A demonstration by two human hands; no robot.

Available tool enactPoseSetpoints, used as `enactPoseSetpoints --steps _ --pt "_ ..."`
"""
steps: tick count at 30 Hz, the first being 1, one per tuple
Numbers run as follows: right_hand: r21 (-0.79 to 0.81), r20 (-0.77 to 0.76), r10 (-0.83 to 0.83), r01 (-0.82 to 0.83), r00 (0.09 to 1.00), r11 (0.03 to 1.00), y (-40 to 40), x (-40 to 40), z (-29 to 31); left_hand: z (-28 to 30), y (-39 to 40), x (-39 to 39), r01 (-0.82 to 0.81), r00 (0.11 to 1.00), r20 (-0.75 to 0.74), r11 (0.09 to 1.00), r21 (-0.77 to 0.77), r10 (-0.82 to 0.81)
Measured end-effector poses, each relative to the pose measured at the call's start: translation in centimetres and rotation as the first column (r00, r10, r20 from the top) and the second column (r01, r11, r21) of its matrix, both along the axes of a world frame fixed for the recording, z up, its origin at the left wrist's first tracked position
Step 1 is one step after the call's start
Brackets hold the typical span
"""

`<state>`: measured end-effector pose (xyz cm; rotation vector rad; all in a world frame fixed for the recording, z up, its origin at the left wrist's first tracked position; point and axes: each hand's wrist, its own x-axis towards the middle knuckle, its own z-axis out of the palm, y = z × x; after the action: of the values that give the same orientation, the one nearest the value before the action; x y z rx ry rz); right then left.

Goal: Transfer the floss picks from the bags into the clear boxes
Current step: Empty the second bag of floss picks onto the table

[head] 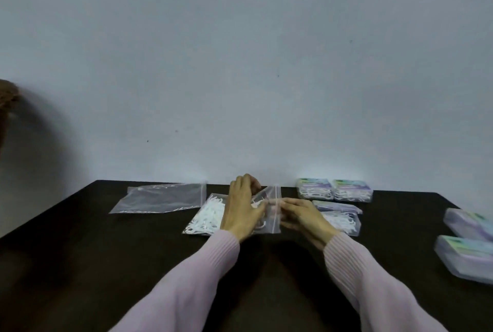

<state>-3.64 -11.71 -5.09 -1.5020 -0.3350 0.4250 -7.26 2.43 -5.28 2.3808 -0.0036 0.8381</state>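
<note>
A clear zip bag full of white floss picks lies at the middle of the dark table. My left hand grips the bag's open mouth from above, fingers curled over its top edge. My right hand pinches the zip edge of the same bag from the right. Just right of my right hand stands an open clear box holding white floss picks. Two filled clear boxes with pastel labels stand side by side at the back right.
An empty flat zip bag lies at the back left. Two closed clear boxes rest near the table's right edge. A grey wall rises behind the table. A brown object shows at the left edge of the view.
</note>
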Motion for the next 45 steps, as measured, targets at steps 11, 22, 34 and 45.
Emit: enactPoseSetpoints --steps 11,22,34,45 --pt "0.117 0.008 -0.061 0.060 0.998 0.991 -2.1 0.1 -2.4 -2.6 -2.1 0.3 0.107 0.994 -0.036 0.972 0.207 -0.101" --pt "0.175 0.022 -0.027 0.023 0.999 0.984 -2.4 0.6 -2.8 -3.3 -2.6 0.8 0.275 0.956 -0.077 0.955 -0.107 -0.284" --pt "-0.001 0.170 0.020 -0.020 0.985 1.000 -2.1 0.2 -2.6 -2.4 -2.6 0.2 0.205 0.975 -0.102 0.976 0.068 -0.198" --pt "-0.398 0.515 0.036 0.202 0.856 0.895 -2.3 -0.4 -2.3 -1.7 -3.3 -0.5 0.042 0.992 -0.124 0.944 0.326 -0.001"
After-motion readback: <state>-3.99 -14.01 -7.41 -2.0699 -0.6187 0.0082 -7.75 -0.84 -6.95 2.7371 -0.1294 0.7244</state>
